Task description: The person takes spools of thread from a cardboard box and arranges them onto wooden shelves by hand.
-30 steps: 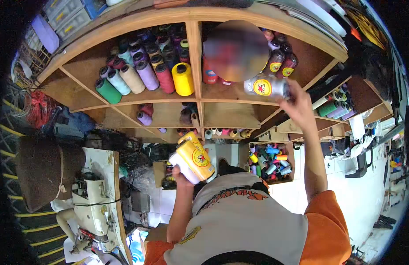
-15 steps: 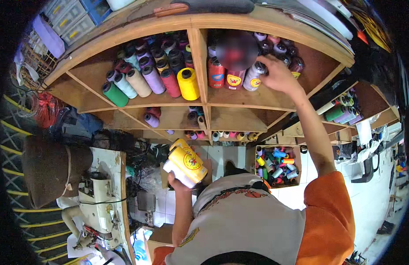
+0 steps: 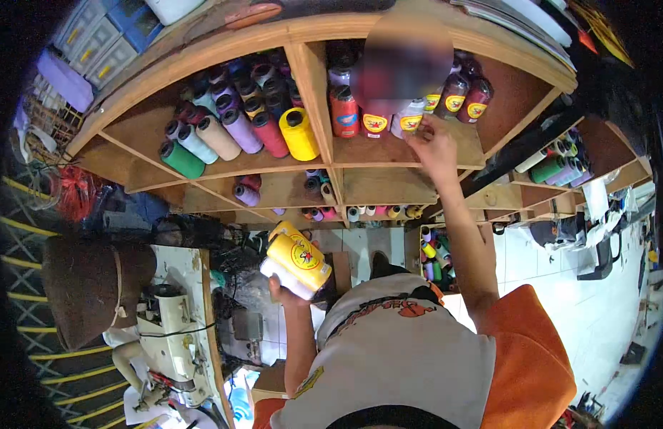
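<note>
My left hand is closed around thread cones held low in front of me: a yellow thread cone with a round label and a white thread cone beside it. Up at the right shelf compartment is my right hand, its fingers loosely bent at the lower front of a pale grey thread cone. Left of that cone stand a dark red thread cone and a red thread cone. Dark thread cones stand to its right. A blurred round patch hides the cones behind.
The left compartment of the wooden shelf holds many coloured cones, including a yellow one in front. A box of spools sits on the floor below my right arm. A sewing machine stands at lower left.
My right hand has come down from the top of the grey cone to its lower front. The view has shifted slightly. My left hand still holds its cones.
</note>
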Available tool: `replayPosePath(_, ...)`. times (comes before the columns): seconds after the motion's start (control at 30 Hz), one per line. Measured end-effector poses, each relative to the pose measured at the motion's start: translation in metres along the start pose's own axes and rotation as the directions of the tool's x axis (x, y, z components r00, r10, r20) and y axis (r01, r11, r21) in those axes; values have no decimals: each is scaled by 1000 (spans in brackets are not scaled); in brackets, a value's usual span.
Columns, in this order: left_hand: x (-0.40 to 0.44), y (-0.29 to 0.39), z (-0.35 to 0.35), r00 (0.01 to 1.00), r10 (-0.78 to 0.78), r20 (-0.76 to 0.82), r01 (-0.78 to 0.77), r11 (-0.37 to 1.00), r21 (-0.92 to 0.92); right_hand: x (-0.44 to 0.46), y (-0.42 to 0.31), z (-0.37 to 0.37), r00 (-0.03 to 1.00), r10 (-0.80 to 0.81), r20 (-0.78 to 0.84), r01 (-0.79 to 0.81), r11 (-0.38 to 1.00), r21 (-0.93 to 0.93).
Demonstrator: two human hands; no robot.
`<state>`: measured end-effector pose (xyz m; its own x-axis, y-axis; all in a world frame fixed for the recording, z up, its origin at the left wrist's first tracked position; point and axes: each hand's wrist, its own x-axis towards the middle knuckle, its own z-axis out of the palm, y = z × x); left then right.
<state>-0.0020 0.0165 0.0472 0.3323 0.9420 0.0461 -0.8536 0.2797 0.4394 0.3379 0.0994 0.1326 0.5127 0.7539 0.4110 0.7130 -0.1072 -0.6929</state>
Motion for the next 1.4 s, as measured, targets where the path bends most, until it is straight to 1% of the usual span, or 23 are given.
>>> replayPosePath(0.13,5,0,10,997,-30,-68,28,999,-30,-7,15,10,999,-2,-46,6,996,92)
replayPosePath(0.23,7,-2,4,996,-48,-69,45,998,-52,-29,-4,-6,994,21,-112,-17,999,30)
replayPosePath(0.27,13,-3,18,995,-34,-89,32,999,-18,-40,-17,-13,997,23,72,-34,988,153)
replayPosePath(0.3,14,-5,20,996,-27,-81,28,999,20,-53,-34,-22,967,7,255,-77,961,266)
replayPosePath(0.33,15,-6,20,997,-24,-67,28,998,60,-67,-48,-28,907,-30,420,-139,920,365)
replayPosePath(0.4,23,-12,20,995,-47,-82,53,996,70,-99,-77,-32,728,-141,671,-201,892,405)
replayPosePath(0.43,25,-13,27,996,-56,-65,59,997,46,-110,-91,-34,708,-177,684,-171,896,409)
replayPosePath(0.47,26,-14,27,994,-86,-67,92,992,82,-118,-101,-34,688,-210,695,-142,900,412)
replayPosePath(0.53,29,-16,28,986,-158,-60,165,974,153,-127,-104,-23,715,-271,645,63,943,326)
replayPosePath(0.57,29,-18,27,981,-190,-48,195,974,117,-128,-100,-21,726,-303,618,167,949,269)
replayPosePath(0.67,32,-25,35,975,-208,-73,217,964,156,-123,-85,-26,719,-220,659,-30,938,346)
replayPosePath(0.7,34,-29,38,972,-226,-57,232,964,133,-118,-82,-33,679,-150,718,-119,943,310)
replayPosePath(0.73,34,-31,43,969,-244,-38,247,962,114,-120,-76,-35,683,-55,728,-431,775,462)
replayPosePath(0.8,35,-32,53,961,-278,-1,277,958,76,-107,-70,-42,847,18,531,-443,575,688)
replayPosePath(0.87,31,-37,51,965,-258,-48,262,958,114,-79,-44,-47,961,99,256,-240,758,606)
replayPosePath(0.9,31,-38,54,966,-253,-54,258,958,127,-63,-31,-47,993,106,61,-122,845,520)
replayPosePath(0.93,31,-38,55,968,-244,-59,251,958,142,-47,-18,-46,987,82,-137,-20,915,403)
replayPosePath(1.0,29,-37,47,960,-277,-37,279,949,149,-17,7,-39,951,-29,-309,87,980,177)
replayPosePath(1.03,29,-37,47,958,-283,-36,286,947,149,-10,1,-42,948,28,-318,-3,997,79)
replayPosePath(1.13,26,-37,30,963,-263,-62,270,952,146,8,12,-28,910,-164,-380,115,982,-149)
replayPosePath(1.27,20,-35,10,965,-226,-131,245,958,150,7,15,-20,956,-53,-289,28,995,-91)
replayPosePath(1.3,20,-33,11,963,-222,-155,245,959,145,7,18,-19,950,-107,-294,98,994,-43)
replayPosePath(1.4,22,-31,24,974,-200,-106,211,971,109,2,21,-20,938,-183,-295,175,983,-54)
